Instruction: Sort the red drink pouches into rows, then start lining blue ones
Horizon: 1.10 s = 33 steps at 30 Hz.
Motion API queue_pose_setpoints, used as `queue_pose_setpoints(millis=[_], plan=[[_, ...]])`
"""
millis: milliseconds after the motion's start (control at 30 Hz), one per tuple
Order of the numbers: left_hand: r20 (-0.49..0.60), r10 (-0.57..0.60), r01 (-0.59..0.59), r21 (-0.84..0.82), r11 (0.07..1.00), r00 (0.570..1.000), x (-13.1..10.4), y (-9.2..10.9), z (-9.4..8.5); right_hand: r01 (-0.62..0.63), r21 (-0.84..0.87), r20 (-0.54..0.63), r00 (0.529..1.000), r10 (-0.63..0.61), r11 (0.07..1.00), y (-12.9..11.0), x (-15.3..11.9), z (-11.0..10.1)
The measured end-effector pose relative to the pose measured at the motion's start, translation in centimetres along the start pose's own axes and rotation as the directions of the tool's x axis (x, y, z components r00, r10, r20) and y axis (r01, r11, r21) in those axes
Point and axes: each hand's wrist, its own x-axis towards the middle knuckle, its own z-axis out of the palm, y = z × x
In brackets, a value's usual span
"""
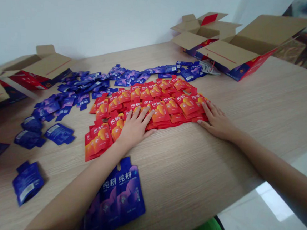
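- We see the left hand (134, 127) lying flat, palm down, fingers spread and stretched toward the upper right, resting on the red packets (152, 100) at the middle of the frame; it is pressed open on them, not gripping any.
- Its forearm runs from the lower left corner up to the wrist, crossing over a stack of purple packets (123, 196) at the bottom centre, which bear white characters.
- We see the right hand (217, 122) flat as well, palm down, fingers together and pointing toward the upper left, its fingertips touching the right edge of the red packets; it grasps nothing.
- Its forearm comes in from the lower right corner, past the edge of the wooden table (249, 103).
- The red packets lie in overlapping rows between the two hands, spreading toward the upper middle of the frame.
- Just above them a band of blue packets (128, 77) runs across the table, thickening toward the left; a few loose blue ones lie apart at the left edge.
- At the upper left an open cardboard box (39, 69) lies on its side.
- At the upper right we see two more open boxes (233, 40), flaps spread.
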Motion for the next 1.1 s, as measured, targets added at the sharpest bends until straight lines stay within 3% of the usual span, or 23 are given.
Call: queue_pose_setpoints(millis=[133, 233, 300, 400, 500, 633, 733, 833, 1000, 1100], plan=[[-0.133, -0.034, 0.018, -0.114, 0.993, 0.991, -2.3, -0.3, -1.8, -0.003, 0.006, 0.037, 0.999, 0.003, 1.0, -0.2, 1.3, -0.7], [-0.275, -0.076, 0.014, -0.218, 0.976, 0.958, -7.2, -0.5, -4.1, -0.054, 0.048, -0.027, 0.998, 0.055, 0.997, -1.7, -0.1, -2.0], [-0.269, -0.066, -0.014, -0.286, 0.958, 0.961, -11.4, -0.4, -5.5, 0.018, 0.113, -0.113, 0.994, -0.005, 0.993, -4.2, -1.9, -3.1], [-0.102, -0.087, 0.046, -0.346, 0.937, 0.991, -17.1, 0.1, -6.9, 0.273, 0.274, -0.111, 0.962, -0.251, 0.922, -10.5, -5.2, -5.0], [0.032, -0.201, 0.199, -0.355, 0.913, 0.979, -21.4, 0.9, -7.4, 0.43, 0.407, -0.012, 0.885, -0.466, 0.806, -18.8, -8.3, -6.3], [0.11, -0.186, 0.212, -0.325, 0.921, 0.976, -25.3, 2.6, -6.7, 0.54, 0.413, 0.036, 0.795, -0.606, 0.733, -27.5, -11.0, -5.2], [0.11, -0.162, 0.187, -0.278, 0.942, 0.981, -26.6, 3.8, -5.3, 0.6, 0.326, 0.067, 0.756, -0.651, 0.731, -30.3, -11.3, -3.0], [0.103, -0.185, 0.206, -0.266, 0.941, 0.977, -26.4, 3.5, -4.2, 0.624, 0.246, 0.082, 0.749, -0.658, 0.742, -31.0, -10.2, -1.5], [0.109, -0.208, 0.23, -0.273, 0.934, 0.972, -25.1, 1.6, -3.5, 0.659, 0.189, 0.047, 0.735, -0.677, 0.728, -31.2, -7.7, -1.1], [0.118, -0.206, 0.231, -0.271, 0.934, 0.971, -25.1, 1.5, -3.3, 0.661, 0.175, 0.038, 0.736, -0.676, 0.73, -31.4, -7.2, -0.9]])
